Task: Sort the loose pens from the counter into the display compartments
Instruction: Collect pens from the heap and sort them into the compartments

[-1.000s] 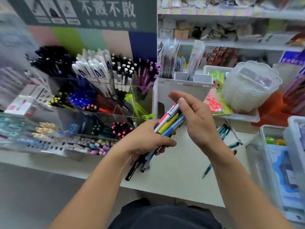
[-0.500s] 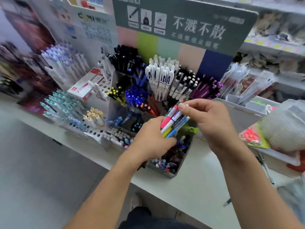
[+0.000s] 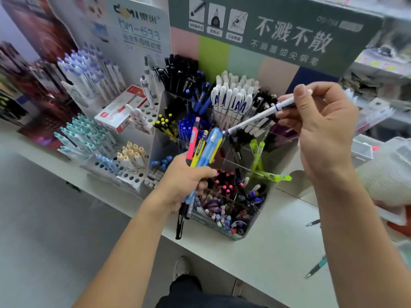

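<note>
Over the clear display compartments [image 3: 224, 221] on the white tabletop [image 3: 278, 247], left hand [image 3: 184, 181] grips a bundle of pens [image 3: 203, 150], pink, yellow & blue, fingers curled tight round them. Right hand [image 3: 322, 127] pinches one white pen [image 3: 255, 117] betw. thumb & fingers, tip angled down twd the white-capped pens [image 3: 231, 98]. Two loose pens [image 3: 315, 266] lie on tabletop at right.

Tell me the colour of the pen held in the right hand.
White with blue bands, seen in the head view: the pen in the right hand.
</note>
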The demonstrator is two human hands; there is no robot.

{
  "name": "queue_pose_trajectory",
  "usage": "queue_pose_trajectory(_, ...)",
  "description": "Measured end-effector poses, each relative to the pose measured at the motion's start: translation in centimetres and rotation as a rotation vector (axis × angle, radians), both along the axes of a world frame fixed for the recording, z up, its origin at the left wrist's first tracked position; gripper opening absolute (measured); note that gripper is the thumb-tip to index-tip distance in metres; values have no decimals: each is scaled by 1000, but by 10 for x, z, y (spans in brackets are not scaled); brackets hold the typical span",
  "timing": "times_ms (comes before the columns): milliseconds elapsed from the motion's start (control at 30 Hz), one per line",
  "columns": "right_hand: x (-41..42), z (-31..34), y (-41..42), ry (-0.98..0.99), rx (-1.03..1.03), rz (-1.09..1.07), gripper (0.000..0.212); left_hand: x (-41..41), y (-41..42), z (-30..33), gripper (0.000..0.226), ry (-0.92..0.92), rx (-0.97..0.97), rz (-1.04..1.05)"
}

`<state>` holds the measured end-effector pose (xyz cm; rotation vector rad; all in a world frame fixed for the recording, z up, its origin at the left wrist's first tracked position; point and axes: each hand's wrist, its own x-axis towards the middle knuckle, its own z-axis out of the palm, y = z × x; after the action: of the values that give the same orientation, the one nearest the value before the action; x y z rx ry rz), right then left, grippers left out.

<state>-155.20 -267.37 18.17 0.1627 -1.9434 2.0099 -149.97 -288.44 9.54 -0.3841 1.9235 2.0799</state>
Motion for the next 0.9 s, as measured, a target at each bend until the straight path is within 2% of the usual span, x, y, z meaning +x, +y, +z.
queue_pose_trajectory(100,9,-6,10,42,184,-48,10,-2,0,-5,18,27,66,53)
queue_pose_trajectory(200,29,-19,15,13,325,0,10,-4,4,-8,16,41,121,140)
queue_pose_trajectory(267,45,-34,17,4,501,13,12,-3,8,-12,16,48,136,192)
queue_pose_trajectory(333,57,-51,20,3,677,-10,13,-2,14,-14,14,57,146,229)
queue_pose_trajectory(467,67,-82,27,16,878,-89,9,2,30,-16,17,69,216,286)
queue_pose_trajectory(567,74,-94,20,63,1143,-164,9,3,40,-12,15,81,263,307)
queue_pose_trajectory(667,80,-98,9,125,1442,-240,18,4,44,-8,17,72,336,355)
queue_pose_trajectory(733,80,-100,2,72,1591,-213,30,3,44,-7,13,70,399,388)
queue_pose_trajectory(833,83,-93,-6,-65,1686,-99,27,4,42,-6,10,57,478,413)
queue_pose_trajectory(900,85,-86,-11,-139,1759,18,34,5,40,-5,7,56,525,412)
